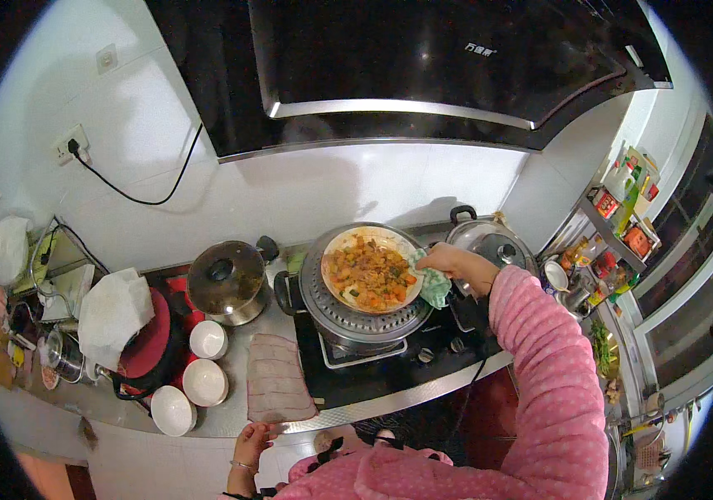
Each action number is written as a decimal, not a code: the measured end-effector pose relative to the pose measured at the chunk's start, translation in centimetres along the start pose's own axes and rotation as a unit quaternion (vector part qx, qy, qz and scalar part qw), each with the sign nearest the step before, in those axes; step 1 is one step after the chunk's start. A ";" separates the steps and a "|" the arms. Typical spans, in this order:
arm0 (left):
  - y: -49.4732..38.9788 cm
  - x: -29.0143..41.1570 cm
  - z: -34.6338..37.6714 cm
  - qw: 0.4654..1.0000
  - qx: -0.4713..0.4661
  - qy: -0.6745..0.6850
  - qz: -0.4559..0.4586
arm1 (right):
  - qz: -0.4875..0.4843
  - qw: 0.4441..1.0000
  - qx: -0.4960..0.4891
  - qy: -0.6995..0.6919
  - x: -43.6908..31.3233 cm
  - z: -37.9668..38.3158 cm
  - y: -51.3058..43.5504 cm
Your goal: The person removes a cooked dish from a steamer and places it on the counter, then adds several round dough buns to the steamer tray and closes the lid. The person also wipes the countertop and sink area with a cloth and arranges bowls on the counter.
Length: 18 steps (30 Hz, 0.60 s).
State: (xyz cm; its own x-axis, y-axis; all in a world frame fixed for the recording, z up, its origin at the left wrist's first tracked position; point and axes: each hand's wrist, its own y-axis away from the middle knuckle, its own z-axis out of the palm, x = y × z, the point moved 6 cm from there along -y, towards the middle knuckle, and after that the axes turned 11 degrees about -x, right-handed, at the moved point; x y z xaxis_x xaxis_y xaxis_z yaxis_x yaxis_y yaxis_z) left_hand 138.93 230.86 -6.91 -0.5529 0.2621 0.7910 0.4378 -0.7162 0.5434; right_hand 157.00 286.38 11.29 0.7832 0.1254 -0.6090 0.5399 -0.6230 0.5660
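My right hand (454, 262) grips the right rim of a plate of cooked, diced food (372, 269), with a green cloth (434, 286) between fingers and rim. The plate is over a perforated metal steamer (331, 315) on the gas stove (387, 369); whether it rests there or is slightly raised I cannot tell. My left hand (256, 437) is low, by the counter's front edge, just below a striped cloth (278, 378) lying flat. Its fingers are partly curled, and I cannot tell whether they touch the cloth's lower edge.
A glass-lidded pot (228, 284) and several white bowls (205, 382) stand left of the stove. Farther left is a black pan (165, 350) with a red inside. Another lidded pot (487, 240) stands behind my right hand. The range hood (394, 69) overhangs the stove.
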 end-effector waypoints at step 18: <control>-0.6 -0.1 -0.9 1.000 -0.018 -0.014 -0.018 | -0.017 0.970 0.000 -0.244 2.1 2.9 6.8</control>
State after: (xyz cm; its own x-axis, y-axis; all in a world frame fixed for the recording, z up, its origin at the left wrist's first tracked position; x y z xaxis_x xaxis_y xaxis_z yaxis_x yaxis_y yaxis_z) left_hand 138.11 230.72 -7.59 -0.5476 0.3068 0.7785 0.3915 -0.7283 0.5624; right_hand 161.41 280.16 12.19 0.5262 -0.2342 -0.8175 0.5632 -0.6243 0.5414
